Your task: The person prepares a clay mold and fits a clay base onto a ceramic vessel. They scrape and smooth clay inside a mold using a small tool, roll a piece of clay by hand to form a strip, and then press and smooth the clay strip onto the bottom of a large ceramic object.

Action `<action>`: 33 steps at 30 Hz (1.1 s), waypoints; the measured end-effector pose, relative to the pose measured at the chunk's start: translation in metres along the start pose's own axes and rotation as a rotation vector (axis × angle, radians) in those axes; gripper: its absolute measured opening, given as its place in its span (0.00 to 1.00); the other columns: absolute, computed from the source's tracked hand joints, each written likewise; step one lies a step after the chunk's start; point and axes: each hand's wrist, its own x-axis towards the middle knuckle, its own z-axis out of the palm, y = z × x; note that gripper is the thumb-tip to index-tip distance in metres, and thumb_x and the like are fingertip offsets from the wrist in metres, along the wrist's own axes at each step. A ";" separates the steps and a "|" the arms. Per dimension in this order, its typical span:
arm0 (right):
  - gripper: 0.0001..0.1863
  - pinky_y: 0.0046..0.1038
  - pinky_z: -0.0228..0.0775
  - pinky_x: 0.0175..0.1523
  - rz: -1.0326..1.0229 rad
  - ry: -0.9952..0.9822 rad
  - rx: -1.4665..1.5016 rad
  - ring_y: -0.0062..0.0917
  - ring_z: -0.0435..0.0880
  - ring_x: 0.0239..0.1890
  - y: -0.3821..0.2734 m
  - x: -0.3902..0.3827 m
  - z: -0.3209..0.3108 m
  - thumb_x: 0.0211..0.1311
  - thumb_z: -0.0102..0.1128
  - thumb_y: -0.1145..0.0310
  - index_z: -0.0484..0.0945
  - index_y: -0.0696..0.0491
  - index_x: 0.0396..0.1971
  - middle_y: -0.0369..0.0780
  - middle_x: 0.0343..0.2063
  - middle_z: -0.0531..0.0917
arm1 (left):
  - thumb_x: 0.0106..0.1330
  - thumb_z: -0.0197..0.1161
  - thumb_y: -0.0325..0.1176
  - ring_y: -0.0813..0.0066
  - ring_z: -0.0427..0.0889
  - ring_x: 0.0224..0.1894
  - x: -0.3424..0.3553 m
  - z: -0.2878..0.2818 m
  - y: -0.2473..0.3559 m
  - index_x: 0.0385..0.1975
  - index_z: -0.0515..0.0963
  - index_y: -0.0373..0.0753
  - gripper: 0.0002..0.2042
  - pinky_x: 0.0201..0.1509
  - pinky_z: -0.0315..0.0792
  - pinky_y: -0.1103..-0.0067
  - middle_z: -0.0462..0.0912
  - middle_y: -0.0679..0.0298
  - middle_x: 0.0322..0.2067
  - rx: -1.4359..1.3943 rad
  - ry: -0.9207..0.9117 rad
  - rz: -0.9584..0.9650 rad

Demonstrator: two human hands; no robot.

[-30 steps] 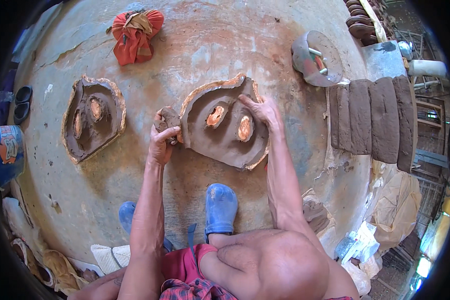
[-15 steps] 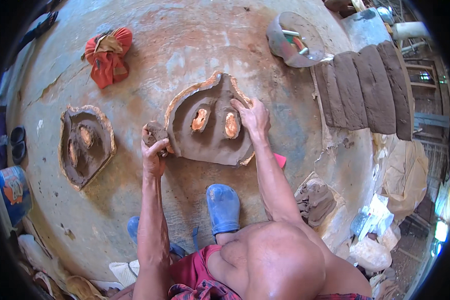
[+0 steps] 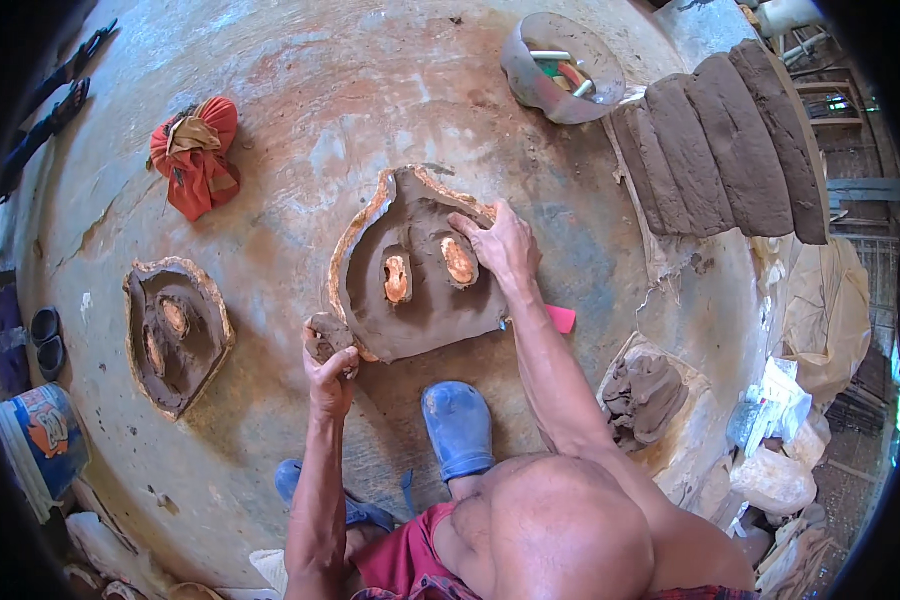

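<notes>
A shield-shaped mould (image 3: 362, 214) with a pale, rough rim lies on the floor before me, lined with dark grey clay. Two orange-brown oval pieces stand up through the lining. My right hand (image 3: 508, 246) grips the mould's upper right side, its thumb over the clay inside and its other fingers around the outer rim. Closed in my left hand (image 3: 332, 378) is a lump of dark clay (image 3: 326, 334), beside the mould's lower left corner. A smaller clay-lined mould (image 3: 220, 300) of similar shape lies apart on the left.
Thick clay slabs (image 3: 740, 140) lie side by side at the far right. Near them stands a translucent tub (image 3: 530, 75) with tools inside. A red cloth bundle (image 3: 198, 160) sits far left. More clay (image 3: 645, 395) lies at right, and my blue shoe (image 3: 457, 428) is below the mould.
The whole view has turned a little, shifting everything in the picture. My right thumb sits slightly farther in over the clay. My left hand still holds the clay lump at the mould's corner.
</notes>
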 end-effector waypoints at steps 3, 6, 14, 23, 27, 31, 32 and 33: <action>0.41 0.50 0.78 0.54 0.064 -0.015 0.018 0.50 0.88 0.51 0.004 -0.006 0.001 0.51 0.75 0.28 0.83 0.52 0.47 0.50 0.44 0.90 | 0.51 0.71 0.24 0.82 0.75 0.28 -0.007 0.004 0.002 0.55 0.69 0.44 0.29 0.27 0.68 0.83 0.77 0.71 0.32 -0.002 -0.008 -0.027; 0.41 0.50 0.78 0.54 0.079 -0.002 0.016 0.50 0.88 0.52 0.003 -0.007 0.003 0.51 0.74 0.28 0.82 0.52 0.47 0.51 0.45 0.90 | 0.50 0.71 0.23 0.81 0.76 0.29 -0.011 0.006 -0.002 0.55 0.69 0.44 0.30 0.29 0.69 0.82 0.77 0.70 0.33 -0.024 -0.005 -0.048; 0.41 0.50 0.78 0.54 0.080 -0.055 0.058 0.50 0.88 0.52 0.011 -0.006 -0.001 0.52 0.74 0.28 0.82 0.53 0.47 0.50 0.47 0.89 | 0.49 0.70 0.23 0.81 0.76 0.30 -0.003 -0.003 0.001 0.55 0.69 0.44 0.30 0.33 0.70 0.82 0.77 0.70 0.35 0.044 -0.053 -0.049; 0.41 0.49 0.78 0.54 0.144 -0.049 0.102 0.49 0.87 0.52 0.010 -0.012 -0.006 0.52 0.75 0.29 0.82 0.52 0.49 0.51 0.46 0.89 | 0.49 0.71 0.25 0.81 0.76 0.31 -0.003 0.001 0.002 0.55 0.69 0.44 0.30 0.32 0.69 0.82 0.76 0.71 0.35 0.044 -0.041 -0.061; 0.39 0.50 0.78 0.53 0.104 0.047 0.188 0.49 0.88 0.52 0.029 -0.019 0.005 0.53 0.76 0.31 0.83 0.51 0.49 0.50 0.45 0.90 | 0.49 0.71 0.25 0.81 0.77 0.33 -0.003 0.000 0.004 0.56 0.69 0.44 0.31 0.33 0.70 0.81 0.77 0.71 0.36 0.069 -0.033 -0.083; 0.38 0.49 0.78 0.55 0.189 0.045 0.151 0.49 0.88 0.52 0.026 -0.024 0.005 0.53 0.77 0.34 0.83 0.51 0.51 0.50 0.45 0.90 | 0.49 0.71 0.24 0.79 0.79 0.34 -0.004 -0.001 0.003 0.56 0.69 0.44 0.31 0.35 0.72 0.80 0.77 0.70 0.37 0.049 -0.051 -0.083; 0.38 0.49 0.78 0.55 0.193 0.046 0.151 0.49 0.88 0.52 0.025 -0.024 0.005 0.54 0.77 0.34 0.83 0.51 0.51 0.50 0.45 0.90 | 0.49 0.71 0.24 0.79 0.79 0.34 -0.004 0.000 0.003 0.56 0.69 0.44 0.31 0.35 0.72 0.80 0.77 0.70 0.37 0.049 -0.054 -0.084; 0.38 0.49 0.77 0.56 0.194 0.048 0.151 0.50 0.88 0.52 0.024 -0.023 0.004 0.54 0.77 0.34 0.82 0.51 0.52 0.50 0.45 0.90 | 0.49 0.71 0.24 0.78 0.79 0.35 -0.005 0.001 0.004 0.56 0.69 0.45 0.31 0.36 0.73 0.80 0.77 0.70 0.37 0.054 -0.056 -0.083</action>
